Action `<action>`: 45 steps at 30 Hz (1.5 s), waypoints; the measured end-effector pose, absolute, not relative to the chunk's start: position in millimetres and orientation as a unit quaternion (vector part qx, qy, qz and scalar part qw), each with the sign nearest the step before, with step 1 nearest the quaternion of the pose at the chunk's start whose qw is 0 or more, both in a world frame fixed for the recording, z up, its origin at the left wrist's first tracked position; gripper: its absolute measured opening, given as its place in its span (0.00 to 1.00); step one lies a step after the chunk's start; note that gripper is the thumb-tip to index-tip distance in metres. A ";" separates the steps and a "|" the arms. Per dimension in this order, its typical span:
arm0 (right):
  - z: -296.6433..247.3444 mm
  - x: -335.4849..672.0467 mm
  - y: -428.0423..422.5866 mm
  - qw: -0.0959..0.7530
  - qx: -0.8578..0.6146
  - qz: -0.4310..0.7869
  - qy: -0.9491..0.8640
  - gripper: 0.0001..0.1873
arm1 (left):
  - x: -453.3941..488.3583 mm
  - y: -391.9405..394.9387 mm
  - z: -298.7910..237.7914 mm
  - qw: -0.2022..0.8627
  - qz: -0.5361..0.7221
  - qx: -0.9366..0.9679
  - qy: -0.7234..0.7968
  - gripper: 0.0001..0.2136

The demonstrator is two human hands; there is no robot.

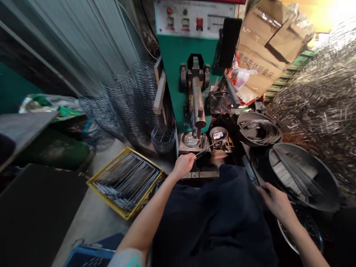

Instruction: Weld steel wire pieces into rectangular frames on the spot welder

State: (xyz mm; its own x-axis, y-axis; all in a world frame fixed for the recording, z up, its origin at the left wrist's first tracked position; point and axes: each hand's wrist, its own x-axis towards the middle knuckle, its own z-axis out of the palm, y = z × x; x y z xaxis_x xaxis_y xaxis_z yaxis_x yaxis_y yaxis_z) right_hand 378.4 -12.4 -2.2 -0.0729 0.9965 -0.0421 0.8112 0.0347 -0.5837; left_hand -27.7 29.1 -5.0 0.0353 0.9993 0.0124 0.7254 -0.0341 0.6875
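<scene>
My left hand (183, 165) is closed in a fist round a thin metal rod (206, 148) that points up and right toward the foot of a green press machine (182, 55). A small round dish of little metal parts (190, 139) sits just under the machine's ram (198, 107). My right hand (275, 202) reaches to the right, fingers curled at the near rim of a big round pan (325, 174) that holds a bundle of straight rods (299, 174). What those fingers hold is hidden. My lap in dark cloth lies between the two arms.
A yellow crate of straight rods (126, 181) lies on the floor at the left. Coiled wire rings (125, 104) stack behind it. A second pan of bent wire (258, 128) and a large heap of wire pieces (325, 92) fill the right. Cardboard boxes (267, 40) stand behind.
</scene>
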 end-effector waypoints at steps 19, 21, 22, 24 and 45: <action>10.9 114.6 60.9 0.466 -0.411 0.667 -0.411 0.22 | -24.3 -60.6 22.1 0.219 0.465 0.558 0.652 0.13; 12.3 113.8 61.1 0.468 -0.412 0.667 -0.408 0.22 | -23.6 -59.7 20.0 0.212 0.468 0.560 0.650 0.13; 12.6 113.3 61.4 0.467 -0.413 0.669 -0.405 0.22 | -23.3 -59.3 18.6 0.211 0.469 0.561 0.649 0.13; 12.6 112.5 62.4 0.466 -0.416 0.671 -0.399 0.22 | -22.8 -58.3 15.9 0.209 0.473 0.561 0.646 0.13; 16.8 111.6 81.3 0.447 -0.397 0.697 -0.396 0.22 | -25.8 -43.3 4.8 0.187 0.486 0.565 0.639 0.11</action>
